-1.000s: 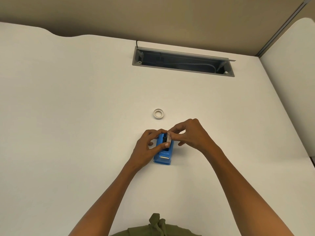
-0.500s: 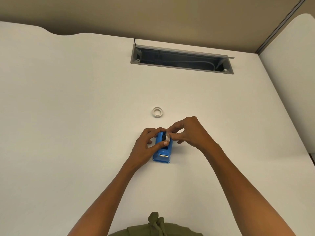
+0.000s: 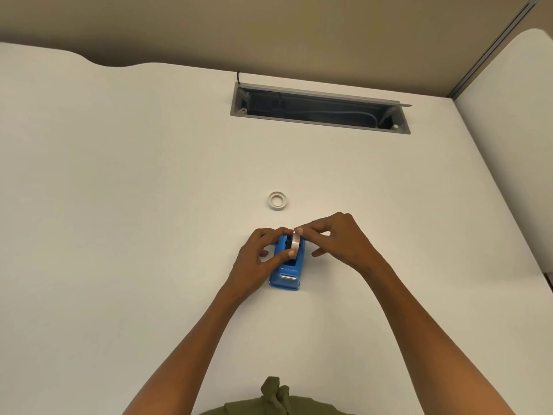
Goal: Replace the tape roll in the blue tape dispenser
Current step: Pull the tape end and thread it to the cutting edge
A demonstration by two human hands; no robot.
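Blue tape dispenser (image 3: 286,272) sits on the white desk (image 3: 125,205), near-centre, cutter end toward the person. Tape roll (image 3: 295,243) stands on edge in the dispenser's slot, only its top arc showing above the blue body.

Left hand (image 3: 258,260): comes in from the near left, forearm angled up toward centre. Fingers curled over the far left side of the dispenser; thumb laid across the top, tip touching the near side of the roll. The hand is clasped on the dispenser body.

Right hand (image 3: 338,239): comes in from the near right, wrist bent inward. Thumb and forefinger pinched together at the top of the roll, at its far edge; whether they hold the roll itself or a loose end of tape cannot be told. Remaining fingers loosely bent, the lowest ones off the dispenser.

Second ring, white (image 3: 276,201), lies flat on the desk just beyond the hands, apart from both. Grey cable tray opening (image 3: 320,107) is set into the desk, well beyond.
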